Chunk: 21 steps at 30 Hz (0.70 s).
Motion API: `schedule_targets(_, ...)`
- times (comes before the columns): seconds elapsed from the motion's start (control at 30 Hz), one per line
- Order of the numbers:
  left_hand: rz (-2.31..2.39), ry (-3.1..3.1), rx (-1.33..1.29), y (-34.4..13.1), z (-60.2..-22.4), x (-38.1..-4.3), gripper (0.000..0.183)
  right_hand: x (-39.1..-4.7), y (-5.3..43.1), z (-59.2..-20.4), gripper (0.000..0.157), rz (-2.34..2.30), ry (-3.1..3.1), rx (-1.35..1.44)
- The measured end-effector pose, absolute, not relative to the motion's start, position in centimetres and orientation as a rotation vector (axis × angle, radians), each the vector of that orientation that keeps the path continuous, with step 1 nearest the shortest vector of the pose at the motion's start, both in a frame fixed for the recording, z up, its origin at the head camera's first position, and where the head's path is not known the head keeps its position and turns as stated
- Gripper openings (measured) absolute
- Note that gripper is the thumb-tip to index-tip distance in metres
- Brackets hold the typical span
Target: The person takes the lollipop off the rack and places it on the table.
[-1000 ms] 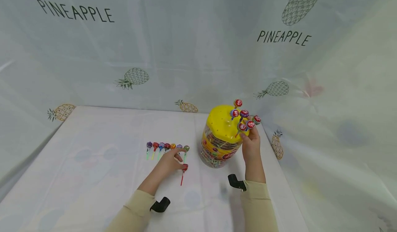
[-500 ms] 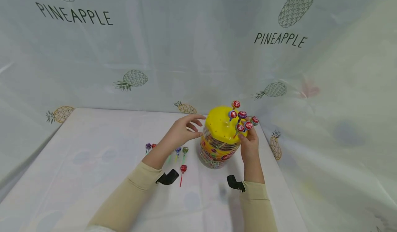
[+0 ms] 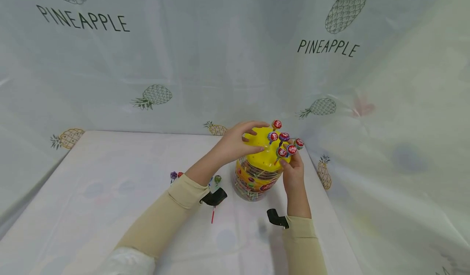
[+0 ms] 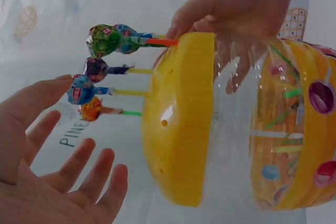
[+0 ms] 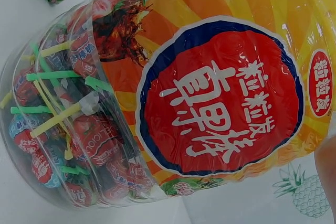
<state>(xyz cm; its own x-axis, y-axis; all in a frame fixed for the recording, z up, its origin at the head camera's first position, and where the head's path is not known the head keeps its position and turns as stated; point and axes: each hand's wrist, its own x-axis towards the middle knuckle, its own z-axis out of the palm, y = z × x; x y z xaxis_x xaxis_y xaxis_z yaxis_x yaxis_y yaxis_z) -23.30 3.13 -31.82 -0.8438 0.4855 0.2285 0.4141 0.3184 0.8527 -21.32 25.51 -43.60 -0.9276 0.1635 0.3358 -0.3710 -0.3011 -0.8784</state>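
A clear candy jar [image 3: 253, 185] with a yellow lid [image 4: 178, 124] stands upright toward the table's right. Several wrapped lollipops [image 3: 281, 152] stick up from holes on the lid's right part. My left hand [image 3: 236, 142] is over the lid, fingers spread and holding nothing; in the left wrist view its fingertips are close to the lollipop heads. My right hand [image 3: 293, 177] holds the jar's right side by the lid, its fingers partly visible through the clear plastic. The right wrist view shows the label [image 5: 220, 98] and lollipops inside the jar.
Loose lollipops [image 3: 174, 176] lie in a row on the white table [image 3: 121, 209], mostly hidden under my left forearm. A red lollipop stick [image 3: 212, 216] shows below it. A curtain [image 3: 191, 54] printed with pineapples hangs behind the table.
My left hand has left the red lollipop beside the row and moved up and right to above the lid. My right hand has stayed at the jar.
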Motion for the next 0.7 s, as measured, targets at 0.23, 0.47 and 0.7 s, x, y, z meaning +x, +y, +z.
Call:
schedule_targets(0.23,1.488,2.494,1.022,4.5,-31.2,-24.2,0.06,-21.5,25.6,-44.0,0.058,2.248,-1.636,0.275)
schedule_targets(0.47,1.396,2.474,1.078,5.4,-30.8,-24.5,0.065,-21.6,25.6,-44.4,0.054,2.247,-1.596,0.364)
schedule_targets(0.7,1.367,2.479,1.071,5.9,-30.7,-24.5,0.061,-21.7,25.8,-44.4,0.053,2.23,-1.587,0.436)
